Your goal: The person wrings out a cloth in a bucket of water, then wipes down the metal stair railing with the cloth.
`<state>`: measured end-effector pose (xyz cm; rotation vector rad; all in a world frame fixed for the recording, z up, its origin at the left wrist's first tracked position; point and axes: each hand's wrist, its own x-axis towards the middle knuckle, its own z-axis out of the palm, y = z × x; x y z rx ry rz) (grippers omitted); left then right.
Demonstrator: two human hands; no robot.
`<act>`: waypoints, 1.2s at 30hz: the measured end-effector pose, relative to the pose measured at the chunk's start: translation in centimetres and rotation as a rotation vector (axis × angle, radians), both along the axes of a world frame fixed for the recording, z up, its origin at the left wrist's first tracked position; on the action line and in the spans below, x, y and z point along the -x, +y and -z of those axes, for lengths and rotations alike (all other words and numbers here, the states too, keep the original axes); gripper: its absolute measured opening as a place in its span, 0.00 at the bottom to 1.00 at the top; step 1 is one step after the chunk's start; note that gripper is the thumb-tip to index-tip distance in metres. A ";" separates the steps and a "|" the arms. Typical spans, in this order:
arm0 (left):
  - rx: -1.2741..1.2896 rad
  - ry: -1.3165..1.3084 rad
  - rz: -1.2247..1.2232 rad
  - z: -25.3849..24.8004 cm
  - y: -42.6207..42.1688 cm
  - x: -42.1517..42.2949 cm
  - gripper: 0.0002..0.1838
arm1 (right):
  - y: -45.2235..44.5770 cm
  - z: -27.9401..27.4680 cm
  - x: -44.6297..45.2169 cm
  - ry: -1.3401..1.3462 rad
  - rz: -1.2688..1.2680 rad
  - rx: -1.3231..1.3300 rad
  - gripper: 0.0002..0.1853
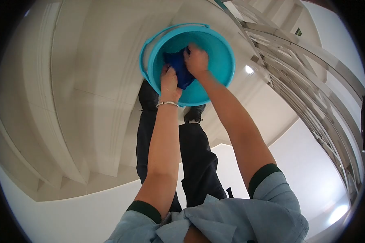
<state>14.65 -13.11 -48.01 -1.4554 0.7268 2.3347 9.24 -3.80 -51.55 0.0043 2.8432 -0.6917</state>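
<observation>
A dark blue cloth (pixel 178 65) is held inside a turquoise bucket (pixel 221 69), whose handle rests along its left and upper rim. My left hand (pixel 170 83), with a bracelet at the wrist, grips the cloth's lower left part, fingers closed. My right hand (pixel 196 60) is closed on the cloth's upper right part and is slightly blurred. The cloth bunches between both hands. Whether there is water in the bottom of the bucket cannot be made out.
Beige stone stairs (pixel 97 81) run along the left. A metal railing (pixel 308 77) curves down the right side, with more steps beyond it at the top right. My legs and black shoes (pixel 194 114) are just below the bucket.
</observation>
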 end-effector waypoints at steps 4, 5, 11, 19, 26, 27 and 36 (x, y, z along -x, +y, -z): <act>0.178 -0.193 0.209 -0.4 -0.6 0.1 0.23 | 2.7 3.8 0.5 0.048 -0.005 -0.096 0.06; 0.211 -0.227 0.265 -0.3 -0.5 0.1 0.24 | 3.4 4.1 0.7 -0.013 0.039 -0.015 0.08; 0.098 -0.309 0.228 -1.2 0.5 0.8 0.28 | 2.8 0.7 -1.8 -0.482 0.133 0.322 0.17; -0.419 0.150 -0.077 3.4 -0.6 -2.0 0.24 | -1.5 -13.1 -5.2 -0.548 0.297 0.797 0.10; -0.423 0.210 -0.144 4.0 0.4 -3.4 0.18 | -2.1 -5.6 -4.3 -0.043 0.059 0.254 0.11; -0.128 -0.019 -0.085 1.4 0.9 -1.4 0.16 | -1.6 -4.3 -3.1 -0.036 0.091 0.165 0.11; 0.173 -0.148 0.281 -1.3 0.5 0.1 0.34 | 3.2 4.0 1.1 -0.138 0.174 0.002 0.14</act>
